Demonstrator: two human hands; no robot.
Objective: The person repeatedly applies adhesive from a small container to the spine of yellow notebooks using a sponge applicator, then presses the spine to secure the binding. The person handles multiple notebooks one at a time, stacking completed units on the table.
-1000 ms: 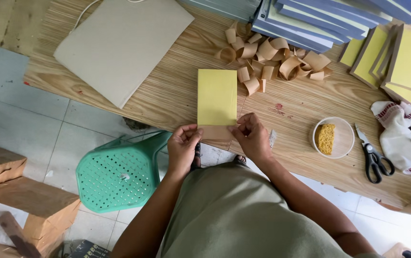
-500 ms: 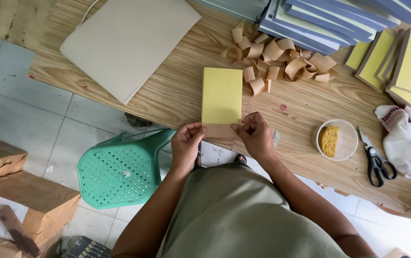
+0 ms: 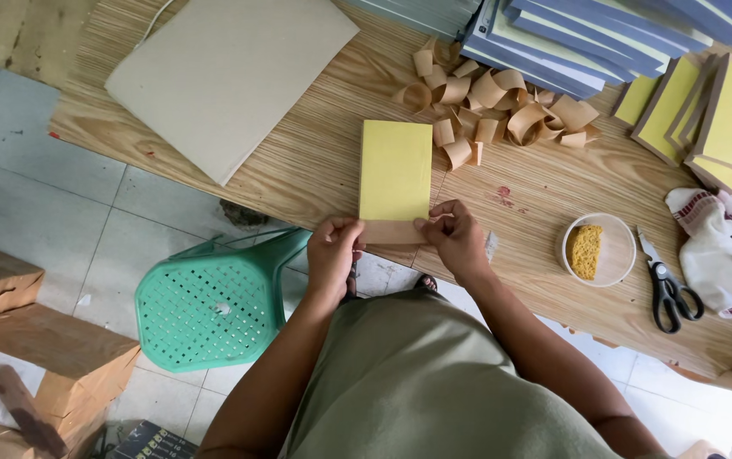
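A yellow-covered pad (image 3: 396,168) lies flat at the near edge of the wooden table (image 3: 315,161). A brown paper strip (image 3: 391,232) runs across its near end. My left hand (image 3: 333,249) pinches the strip's left end and my right hand (image 3: 452,235) pinches its right end, both pressing it against the pad's edge. The strip now looks folded down over the table-side edge, so less of it shows.
A heap of curled brown paper strips (image 3: 489,106) lies behind the pad. A bowl with a yellow sponge (image 3: 597,248), black scissors (image 3: 666,285) and a cloth (image 3: 723,246) sit to the right. Stacked pads (image 3: 706,106), grey board (image 3: 226,76), a green stool (image 3: 221,302).
Both hands have pulled the brown strip tighter and folded it down over the pad's near end; the visible strip is narrower. The pad has stayed in place.
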